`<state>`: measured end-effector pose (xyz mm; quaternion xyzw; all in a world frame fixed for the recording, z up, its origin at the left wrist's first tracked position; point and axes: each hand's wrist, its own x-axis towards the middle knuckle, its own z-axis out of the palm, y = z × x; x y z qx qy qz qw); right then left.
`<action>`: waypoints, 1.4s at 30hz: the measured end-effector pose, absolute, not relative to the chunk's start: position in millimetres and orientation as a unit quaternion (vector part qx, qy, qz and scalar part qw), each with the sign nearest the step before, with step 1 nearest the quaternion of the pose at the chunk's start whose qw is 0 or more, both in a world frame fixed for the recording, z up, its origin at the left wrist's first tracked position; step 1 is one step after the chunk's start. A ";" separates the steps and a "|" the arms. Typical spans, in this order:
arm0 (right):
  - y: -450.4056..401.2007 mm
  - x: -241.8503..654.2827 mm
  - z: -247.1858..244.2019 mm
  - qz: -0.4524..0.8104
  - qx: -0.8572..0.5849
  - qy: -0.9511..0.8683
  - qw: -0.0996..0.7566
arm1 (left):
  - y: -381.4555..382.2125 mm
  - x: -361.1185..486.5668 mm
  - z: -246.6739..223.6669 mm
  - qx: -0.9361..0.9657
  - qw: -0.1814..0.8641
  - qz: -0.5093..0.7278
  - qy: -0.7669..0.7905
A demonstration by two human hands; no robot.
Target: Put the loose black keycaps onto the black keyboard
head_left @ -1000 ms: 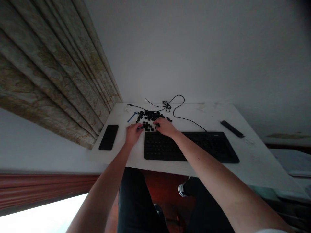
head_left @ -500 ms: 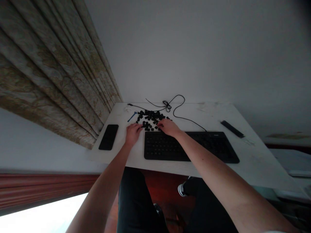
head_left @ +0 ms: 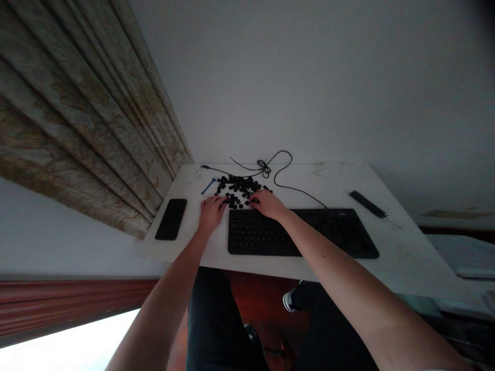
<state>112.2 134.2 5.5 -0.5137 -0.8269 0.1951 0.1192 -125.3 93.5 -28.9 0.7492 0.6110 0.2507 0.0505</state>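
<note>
Here's the left hand (head_left: 211, 214) and the right hand (head_left: 268, 204) working the near edge of the pile of black keycaps (head_left: 237, 189), fingers bunched together, any grip too small to tell, just above the black keyboard (head_left: 301, 234) on the white desk (head_left: 332, 180).

A keyboard (head_left: 259, 234) lies on the desk (head_left: 410, 257), with loose keycaps (head_left: 237, 188) behind it and a phone (head_left: 170, 219) to its left.
</note>
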 end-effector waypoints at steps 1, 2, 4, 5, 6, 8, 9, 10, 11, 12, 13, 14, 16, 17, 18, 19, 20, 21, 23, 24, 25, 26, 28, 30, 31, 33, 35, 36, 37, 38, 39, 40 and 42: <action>135.0 112.0 4.5 0.200 -0.512 -0.826 0.123 | 93.6 -125.3 -28.6 0.749 0.054 0.251 0.611; 135.7 111.7 3.7 0.204 -0.511 -0.825 0.129 | 93.6 -125.4 -28.2 0.749 0.056 0.252 0.611; 136.0 110.7 2.7 0.208 -0.508 -0.823 0.142 | 93.6 -125.4 -27.6 0.747 0.058 0.254 0.611; 135.5 110.1 2.4 0.209 -0.507 -0.822 0.150 | 93.5 -125.3 -27.3 0.747 0.057 0.254 0.612; 134.6 109.5 2.2 0.208 -0.508 -0.821 0.158 | 93.4 -125.3 -27.0 0.746 0.056 0.254 0.613; 131.9 108.2 2.2 0.203 -0.511 -0.816 0.180 | 92.8 -124.9 -26.4 0.746 0.052 0.254 0.614; 130.0 107.3 2.4 0.200 -0.514 -0.811 0.193 | 92.3 -124.7 -26.0 0.746 0.049 0.255 0.613; 127.8 106.3 2.7 0.199 -0.519 -0.805 0.208 | 91.8 -124.4 -25.5 0.746 0.047 0.257 0.612; 125.3 105.1 3.2 0.201 -0.524 -0.797 0.222 | 91.2 -124.2 -25.0 0.747 0.045 0.260 0.611; 122.3 103.6 3.9 0.207 -0.529 -0.789 0.236 | 90.5 -124.1 -24.5 0.748 0.041 0.263 0.609; 118.9 101.9 4.7 0.216 -0.531 -0.781 0.249 | 89.7 -124.1 -23.9 0.749 0.037 0.266 0.606; 114.9 100.0 5.8 0.227 -0.533 -0.772 0.262 | 88.8 -124.3 -23.3 0.751 0.031 0.270 0.602; 105.2 96.0 8.2 0.257 -0.535 -0.751 0.289 | 86.3 -124.6 -21.8 0.754 0.016 0.278 0.594; 99.4 94.1 9.4 0.277 -0.535 -0.738 0.304 | 84.5 -124.4 -20.7 0.755 0.008 0.285 0.590; 93.1 92.3 10.6 0.299 -0.537 -0.721 0.319 | 82.2 -123.5 -19.2 0.755 -0.001 0.294 0.586; 86.3 90.8 11.6 0.327 -0.537 -0.702 0.333 | 79.1 -121.5 -17.3 0.753 -0.008 0.306 0.582; 79.0 89.5 12.5 0.359 -0.536 -0.680 0.347 | 75.1 -118.0 -14.8 0.751 -0.013 0.320 0.578; 71.4 88.7 13.1 0.395 -0.533 -0.656 0.360 | 70.3 -112.8 -11.8 0.748 -0.015 0.336 0.572; 55.8 88.8 14.0 0.471 -0.517 -0.599 0.389 | 58.1 -96.9 -4.3 0.746 -0.008 0.367 0.555; 48.0 89.8 14.5 0.506 -0.503 -0.571 0.406 | 51.0 -86.4 -0.2 0.749 0.001 0.379 0.544; 40.6 91.7 15.1 0.533 -0.489 -0.545 0.424 | 43.6 -74.8 3.9 0.753 0.013 0.388 0.532; 33.7 94.5 15.8 0.551 -0.477 -0.521 0.444 | 36.1 -62.6 7.7 0.759 0.028 0.391 0.520; 21.4 102.8 17.6 0.567 -0.460 -0.483 0.483 | 22.0 -38.3 13.8 0.766 0.056 0.392 0.506; 11.1 114.2 19.4 0.565 -0.458 -0.453 0.515 | 10.3 -16.5 16.9 0.769 0.074 0.394 0.498; 6.4 120.9 19.9 0.563 -0.459 -0.441 0.526 | 5.5 -6.8 17.4 0.772 0.077 0.394 0.493; -2.3 136.3 19.9 0.560 -0.465 -0.425 0.539 | -2.5 10.0 16.2 0.781 0.079 0.392 0.479; -10.7 154.8 18.5 0.552 -0.476 -0.413 0.547 | -8.9 23.5 13.2 0.793 0.081 0.384 0.466; -14.8 165.7 17.3 0.545 -0.483 -0.408 0.551 | -11.8 28.6 11.4 0.799 0.081 0.377 0.461; -18.8 177.9 16.1 0.537 -0.490 -0.401 0.558 | -14.5 32.2 9.5 0.805 0.078 0.368 0.458; -22.4 191.5 14.9 0.527 -0.496 -0.394 0.567 | -16.9 34.0 7.5 0.810 0.072 0.358 0.459; -25.8 206.5 13.8 0.515 -0.502 -0.383 0.580 | -19.2 34.0 5.7 0.814 0.062 0.345 0.463; -28.7 222.8 13.0 0.502 -0.507 -0.372 0.595 | -21.1 31.9 3.9 0.816 0.050 0.332 0.470; -32.4 258.1 12.2 0.473 -0.522 -0.346 0.619 | -24.0 22.1 0.7 0.817 0.024 0.309 0.487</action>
